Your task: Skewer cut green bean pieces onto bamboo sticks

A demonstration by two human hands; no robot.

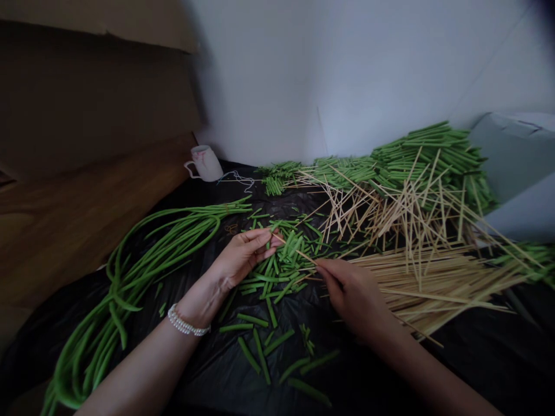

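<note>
My right hand (353, 292) is closed around the lower end of a thin bamboo skewer (307, 257) that slants up to the left. At its other end, the fingertips of my left hand (249, 251) pinch the skewer near its tip. Cut green bean pieces (291, 247) cover the skewer's middle; they look threaded on it, though I cannot tell for certain. Below and around both hands lies a loose heap of cut bean pieces (271, 274). A pearl bracelet (187, 322) circles my left wrist.
Long whole beans (130, 266) lie in a looped bundle at left. Bare skewers (433, 277) are piled at right, below stacked skewers of beans (429, 156). A white mug (207, 163) stands at the back left beside some string (243, 180). Black plastic sheeting (208, 370) covers the surface.
</note>
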